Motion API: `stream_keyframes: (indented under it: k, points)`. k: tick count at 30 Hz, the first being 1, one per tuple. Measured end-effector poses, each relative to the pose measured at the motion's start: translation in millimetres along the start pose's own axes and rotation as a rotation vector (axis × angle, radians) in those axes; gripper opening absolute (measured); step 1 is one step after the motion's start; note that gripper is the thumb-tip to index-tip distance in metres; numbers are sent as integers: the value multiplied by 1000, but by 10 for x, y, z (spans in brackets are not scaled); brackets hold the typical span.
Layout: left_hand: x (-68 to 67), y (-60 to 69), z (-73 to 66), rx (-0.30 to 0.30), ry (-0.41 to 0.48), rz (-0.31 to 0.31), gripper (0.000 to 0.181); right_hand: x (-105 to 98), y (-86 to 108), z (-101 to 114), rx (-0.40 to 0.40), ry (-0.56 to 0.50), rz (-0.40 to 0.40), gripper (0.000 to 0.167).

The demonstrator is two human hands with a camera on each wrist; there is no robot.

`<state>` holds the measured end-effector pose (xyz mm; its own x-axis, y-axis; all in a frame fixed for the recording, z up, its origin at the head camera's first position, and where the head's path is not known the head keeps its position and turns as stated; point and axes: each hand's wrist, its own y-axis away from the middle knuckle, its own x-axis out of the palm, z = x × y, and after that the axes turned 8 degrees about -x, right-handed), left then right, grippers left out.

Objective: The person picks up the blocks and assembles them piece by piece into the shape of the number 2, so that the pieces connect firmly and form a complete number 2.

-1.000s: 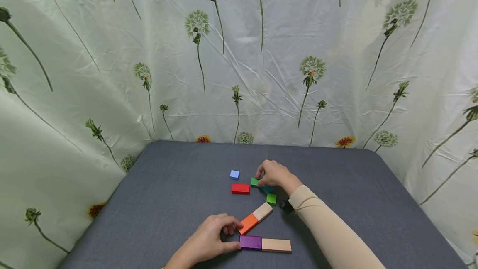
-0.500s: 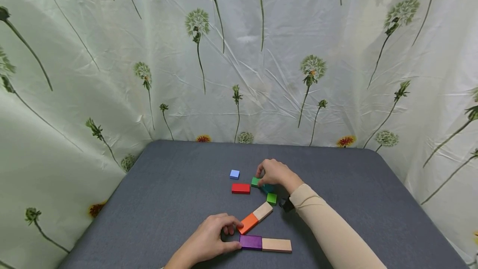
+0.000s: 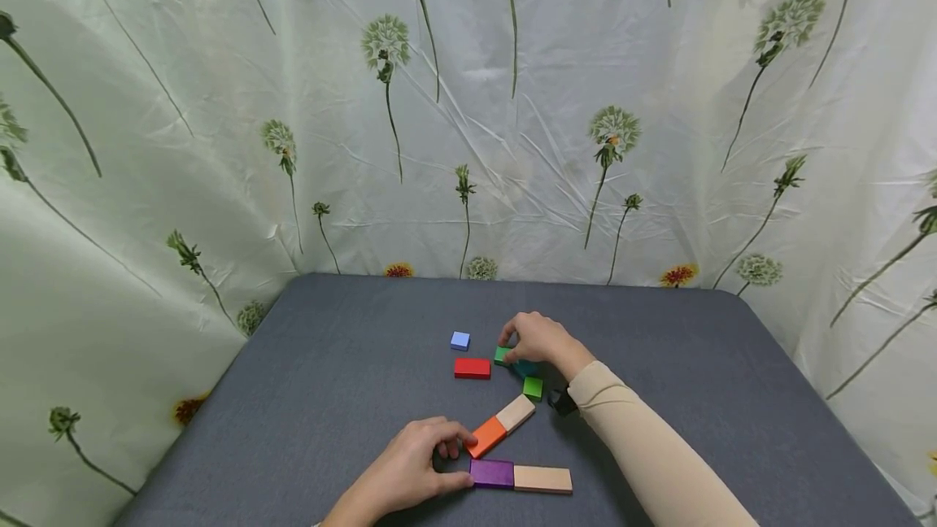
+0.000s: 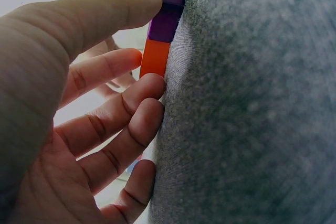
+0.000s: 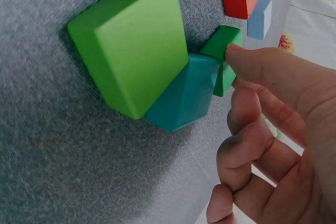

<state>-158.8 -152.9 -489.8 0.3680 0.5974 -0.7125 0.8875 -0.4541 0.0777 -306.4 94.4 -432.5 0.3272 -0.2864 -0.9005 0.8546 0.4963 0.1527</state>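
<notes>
My right hand (image 3: 539, 341) pinches a dark green block (image 5: 226, 72) between thumb and index finger. That block meets the end of a teal block (image 5: 184, 95), which touches a light green block (image 5: 134, 51) on its other side. In the head view the teal one is partly covered by the hand. Nearer me, my left hand (image 3: 420, 463) lies with relaxed fingers. Its thumb touches the end of a purple block (image 3: 491, 474), and its index fingertip touches an orange block (image 3: 487, 437). A natural wood block (image 3: 542, 479) adjoins the purple one; another pale wood block (image 3: 516, 412) continues the slanted orange one.
A red block (image 3: 472, 368) lies left of the right hand, with a small light blue block (image 3: 459, 341) behind it. Everything rests on a grey cloth-covered table (image 3: 351, 364). Behind its far edge hangs a dandelion-print curtain (image 3: 527, 185).
The dark green block has shifted very slightly to the right under the right hand, toward the teal block. The left hand stays in place.
</notes>
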Motion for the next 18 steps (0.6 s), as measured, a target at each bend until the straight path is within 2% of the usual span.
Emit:
stream_keyframes:
  k: [18]
  points:
    - [-6,9,9,3,-2,-5,34,14,-6,-30,-1,-22,4,20]
